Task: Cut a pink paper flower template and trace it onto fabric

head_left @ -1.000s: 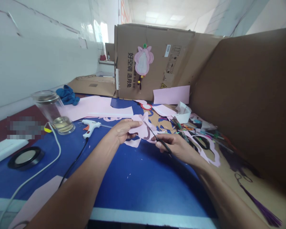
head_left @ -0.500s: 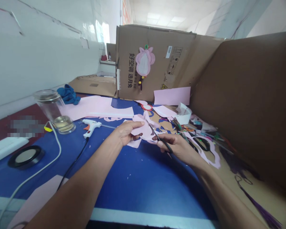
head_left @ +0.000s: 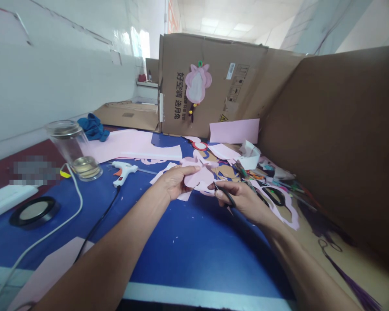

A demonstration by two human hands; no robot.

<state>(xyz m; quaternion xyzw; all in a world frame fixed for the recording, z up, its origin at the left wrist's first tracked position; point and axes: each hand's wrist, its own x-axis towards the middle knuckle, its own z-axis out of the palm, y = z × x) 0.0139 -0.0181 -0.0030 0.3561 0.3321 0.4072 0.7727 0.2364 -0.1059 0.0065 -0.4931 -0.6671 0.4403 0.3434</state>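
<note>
Two cardboard panels, upper centre and right; blue table stretching wide to pale edge, bottom; mid-frame, paper pinched in left hand, scissors gripped in curled right hand.

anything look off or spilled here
I see no spilled liquid. Cardboard bits and pink scraps lie jumbled beyond and right of the scissors, which looks untidy. The glass seems to lean, perhaps only lens distortion.

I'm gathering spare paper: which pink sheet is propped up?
The rectangular sheet, propped against the cardboard; the large sheet behind the glue gun lies flat; the left hand holds the lobed piece.
</note>
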